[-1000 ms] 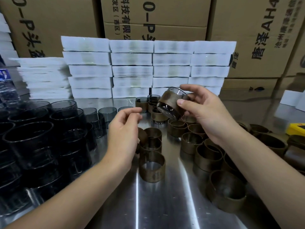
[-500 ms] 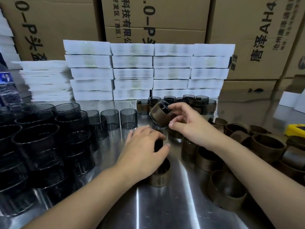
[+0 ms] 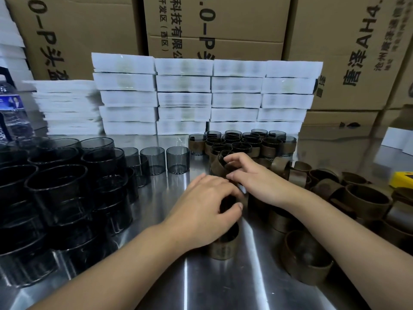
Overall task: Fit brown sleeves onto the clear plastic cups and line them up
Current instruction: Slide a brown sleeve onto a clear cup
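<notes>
The right hand, fingers pinching a smoky clear plastic cup in its brown sleeve, is coming down from mid-air to the front of the finished sleeved cups. The left hand is now curling its fingers round a loose brown sleeve ring, likely readying the next fit. The steel surface is lying open near the person, while the bare cups are crowding the left.

Dim, even indoor light falls from overhead. Bright streaks of glare run down the steel counter towards the viewer. The white packs look washed out, their labels soft. Wide-angle distortion bows the cartons at the edges; the near left corner is murky.
</notes>
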Available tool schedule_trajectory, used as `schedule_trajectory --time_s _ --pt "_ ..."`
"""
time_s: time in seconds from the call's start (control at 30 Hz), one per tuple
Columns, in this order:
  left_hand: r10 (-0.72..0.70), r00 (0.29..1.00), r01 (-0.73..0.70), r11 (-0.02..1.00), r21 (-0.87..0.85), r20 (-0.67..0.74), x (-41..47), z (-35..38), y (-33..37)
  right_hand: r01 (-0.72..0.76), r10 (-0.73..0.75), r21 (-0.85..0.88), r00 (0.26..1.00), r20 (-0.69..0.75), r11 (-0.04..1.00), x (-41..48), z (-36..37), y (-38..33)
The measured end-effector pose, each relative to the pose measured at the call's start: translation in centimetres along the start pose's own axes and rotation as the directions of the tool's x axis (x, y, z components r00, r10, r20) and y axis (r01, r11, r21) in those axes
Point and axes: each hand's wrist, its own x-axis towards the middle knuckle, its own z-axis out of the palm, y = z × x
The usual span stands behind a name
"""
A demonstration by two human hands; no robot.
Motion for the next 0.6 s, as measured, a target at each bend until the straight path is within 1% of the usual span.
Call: schedule_trajectory --time_s 0.13,0.3,0.43,0.5,0.6 --pt "-0.003 1.000 0.003 1.000 -0.003 0.016 0.03 -0.03 -0.06 -0.030 0.030 -0.049 1.000 -0.001 0.998 -0.10 -0.09 -0.12" --pt "-0.018 1.000 0.018 1.000 0.000 0.011 0.05 0.03 -0.07 -0.020 0.020 -0.073 1.000 0.002 0.997 -0.02 0.02 0.08" --pt "-0.026 1.000 0.026 1.000 0.001 0.017 0.05 -0.07 -0.02 0.006 -0.002 -0.083 0.999 0.050 0.997 0.09 0.16 0.37" --pt "-0.055 0.998 0.057 0.997 0.057 -0.031 0.05 -0.21 -0.14 0.028 -0.021 -0.105 0.997 0.069 0.994 0.13 0.20 0.49" --pt "-0.110 0.977 0.149 0.965 0.217 -0.181 0.23 -0.83 -0.57 0.068 -0.062 -0.156 0.997 0.044 0.985 0.12 0.09 0.63"
